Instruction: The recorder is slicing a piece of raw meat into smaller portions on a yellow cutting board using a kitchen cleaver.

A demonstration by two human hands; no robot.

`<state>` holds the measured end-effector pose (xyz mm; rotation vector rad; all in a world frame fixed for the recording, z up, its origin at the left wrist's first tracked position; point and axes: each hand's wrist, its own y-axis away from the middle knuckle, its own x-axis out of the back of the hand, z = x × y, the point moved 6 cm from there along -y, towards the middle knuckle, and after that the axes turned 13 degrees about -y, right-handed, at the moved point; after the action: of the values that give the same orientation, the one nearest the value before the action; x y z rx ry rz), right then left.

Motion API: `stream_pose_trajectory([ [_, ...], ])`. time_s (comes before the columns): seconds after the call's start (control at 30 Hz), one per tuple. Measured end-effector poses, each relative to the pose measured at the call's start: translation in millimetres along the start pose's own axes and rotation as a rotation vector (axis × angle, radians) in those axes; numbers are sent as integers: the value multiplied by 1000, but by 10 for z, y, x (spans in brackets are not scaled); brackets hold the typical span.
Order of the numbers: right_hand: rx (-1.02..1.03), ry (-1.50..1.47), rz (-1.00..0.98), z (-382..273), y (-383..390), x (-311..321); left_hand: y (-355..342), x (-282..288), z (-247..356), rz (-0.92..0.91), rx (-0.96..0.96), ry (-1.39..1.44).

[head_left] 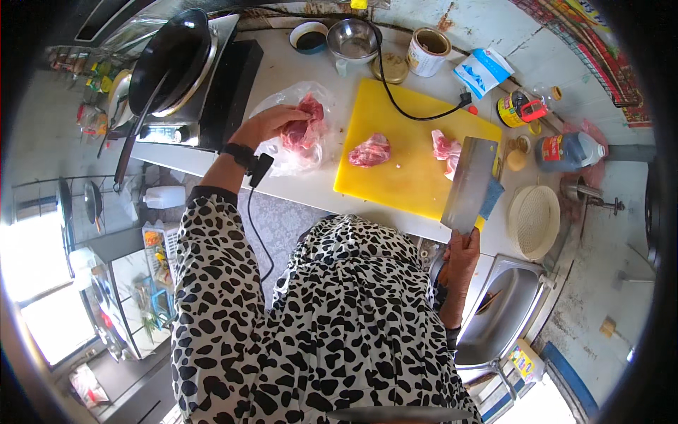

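Note:
My left hand (pixel 274 121), with a dark band at the wrist, is closed on a piece of raw meat (pixel 305 134). That meat lies over a clear plastic bag (pixel 286 164) on the counter, left of the yellow cutting board (pixel 399 185). Upright in my right hand (pixel 460 256) is a wide-bladed cleaver (pixel 470 180), its handle wrapped by my fingers. The blade hangs over the board's right side and partly covers a pink piece of meat (pixel 445 145). Another meat chunk (pixel 369 150) rests near the middle of the board.
A black cable (pixel 406 109) with a plug crosses the board's far part. Behind stand a metal bowl (pixel 353 42) and a white tin (pixel 429 53). Bottles (pixel 565 152) and a round basket (pixel 534 221) line the right. A sink (pixel 498 311) is near right; a wok (pixel 169 63) sits far left.

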<state>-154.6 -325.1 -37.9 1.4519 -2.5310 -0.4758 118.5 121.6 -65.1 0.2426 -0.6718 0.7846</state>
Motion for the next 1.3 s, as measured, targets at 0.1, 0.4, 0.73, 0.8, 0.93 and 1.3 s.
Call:
stream_pose_trajectory([
  [0.1, -19, 53, 51, -78, 180, -225, 119, -68, -449, -114, 798, 737],
  [0.4, -64, 110, 163, 182, 412, -446, -48, 439, -49, -40, 660, 464],
  [0.73, -46, 58, 160, 166, 472, -647, -166, 160, -587, -2, 481, -993],
  [0.8, -50, 47, 164, 159, 527, -638, -144, 71, -474, 17, 508, -1179],
  [0.93, -46, 46, 256, 105, 629, -529, 7, -34, -848, 11, 444, -1207],
  [1.3, 11, -134, 266, -1, 543, -104, -868, -223, 1192, 209, -34, -877],
])
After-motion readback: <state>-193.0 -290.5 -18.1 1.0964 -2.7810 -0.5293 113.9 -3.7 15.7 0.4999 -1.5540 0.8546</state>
